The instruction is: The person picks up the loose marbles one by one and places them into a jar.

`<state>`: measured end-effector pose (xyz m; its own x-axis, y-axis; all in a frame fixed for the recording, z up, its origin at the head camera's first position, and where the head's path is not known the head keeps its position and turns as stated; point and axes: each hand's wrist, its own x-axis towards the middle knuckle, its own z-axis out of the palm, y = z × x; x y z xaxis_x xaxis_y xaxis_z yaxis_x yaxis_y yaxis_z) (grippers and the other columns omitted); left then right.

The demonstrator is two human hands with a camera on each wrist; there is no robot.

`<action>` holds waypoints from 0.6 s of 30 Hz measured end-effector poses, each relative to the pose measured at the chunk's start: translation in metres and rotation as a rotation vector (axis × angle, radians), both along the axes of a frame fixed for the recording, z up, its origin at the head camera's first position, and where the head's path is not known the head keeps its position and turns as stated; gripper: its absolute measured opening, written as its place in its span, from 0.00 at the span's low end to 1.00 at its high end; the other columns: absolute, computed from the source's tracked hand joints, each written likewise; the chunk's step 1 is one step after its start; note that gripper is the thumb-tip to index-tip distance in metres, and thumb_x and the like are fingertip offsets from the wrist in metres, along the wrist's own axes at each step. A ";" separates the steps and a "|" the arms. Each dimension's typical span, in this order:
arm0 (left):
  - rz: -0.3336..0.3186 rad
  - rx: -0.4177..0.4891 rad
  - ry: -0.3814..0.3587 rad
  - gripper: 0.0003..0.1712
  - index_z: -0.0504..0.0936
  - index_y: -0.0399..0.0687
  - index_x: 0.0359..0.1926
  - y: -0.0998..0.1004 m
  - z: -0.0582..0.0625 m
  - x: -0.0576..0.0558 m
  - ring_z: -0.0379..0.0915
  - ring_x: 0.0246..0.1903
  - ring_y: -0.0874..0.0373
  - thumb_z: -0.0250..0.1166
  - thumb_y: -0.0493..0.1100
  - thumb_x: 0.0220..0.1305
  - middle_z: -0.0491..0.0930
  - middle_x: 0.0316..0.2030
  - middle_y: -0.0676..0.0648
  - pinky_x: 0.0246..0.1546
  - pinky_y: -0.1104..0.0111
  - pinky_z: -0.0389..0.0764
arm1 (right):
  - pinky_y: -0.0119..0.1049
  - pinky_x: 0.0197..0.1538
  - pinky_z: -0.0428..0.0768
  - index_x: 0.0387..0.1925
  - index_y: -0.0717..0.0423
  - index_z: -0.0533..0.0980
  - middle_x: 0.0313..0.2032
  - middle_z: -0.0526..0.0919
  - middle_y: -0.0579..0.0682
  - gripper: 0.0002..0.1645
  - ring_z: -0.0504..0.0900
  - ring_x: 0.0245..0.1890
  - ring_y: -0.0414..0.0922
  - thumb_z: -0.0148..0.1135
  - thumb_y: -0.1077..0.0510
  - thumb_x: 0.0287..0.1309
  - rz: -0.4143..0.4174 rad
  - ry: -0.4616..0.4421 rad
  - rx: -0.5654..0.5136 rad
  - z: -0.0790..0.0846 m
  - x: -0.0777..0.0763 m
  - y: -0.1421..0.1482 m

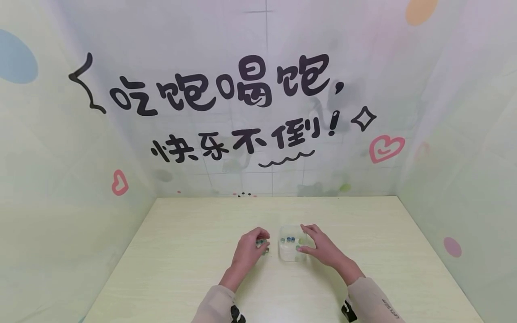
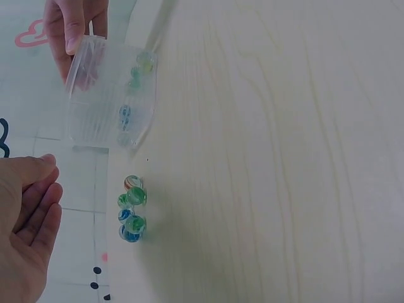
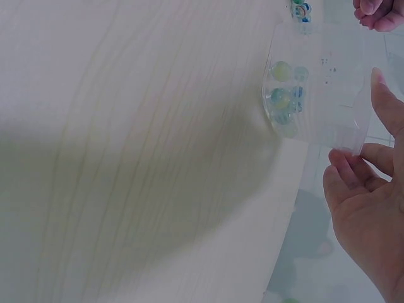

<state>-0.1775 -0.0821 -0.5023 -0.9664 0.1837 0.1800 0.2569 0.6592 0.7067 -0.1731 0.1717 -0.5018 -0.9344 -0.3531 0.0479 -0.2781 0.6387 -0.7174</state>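
Observation:
In the head view, a clear plastic box (image 1: 287, 255) stands on the table with several glass marbles (image 1: 290, 239) inside, blue, green and pale. My right hand (image 1: 326, 249) holds its right side, thumb near the rim and fingers against the wall (image 3: 344, 136). Left of the box, a small group of loose marbles (image 2: 136, 196) lies on the tabletop, green, blue and one with a reddish swirl. Close over this group is my left hand (image 1: 248, 249), its fingers (image 2: 45, 218) loosely bent, with no marble visible between them.
The pale wood-grain table (image 1: 181, 255) runs back to a printed backdrop (image 1: 226, 179) with black writing and pink hearts. Side panels of the same cloth rise at the left (image 1: 60, 224) and right (image 1: 464, 202). Both forearms wear light sleeves (image 1: 216, 305).

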 end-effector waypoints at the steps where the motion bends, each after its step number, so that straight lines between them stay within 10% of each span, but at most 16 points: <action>1: 0.001 0.000 0.006 0.10 0.82 0.50 0.42 -0.001 -0.001 0.000 0.83 0.44 0.53 0.71 0.37 0.60 0.86 0.40 0.50 0.47 0.61 0.86 | 0.63 0.68 0.70 0.72 0.70 0.59 0.64 0.67 0.66 0.44 0.69 0.66 0.65 0.66 0.53 0.63 -0.001 0.000 0.001 0.000 0.000 0.000; 18: 0.035 0.007 0.010 0.10 0.82 0.50 0.42 -0.016 -0.006 -0.001 0.83 0.45 0.54 0.71 0.38 0.60 0.86 0.40 0.50 0.50 0.59 0.85 | 0.62 0.66 0.71 0.71 0.70 0.59 0.64 0.68 0.66 0.44 0.70 0.65 0.65 0.67 0.53 0.62 0.007 0.025 0.010 -0.001 0.001 0.001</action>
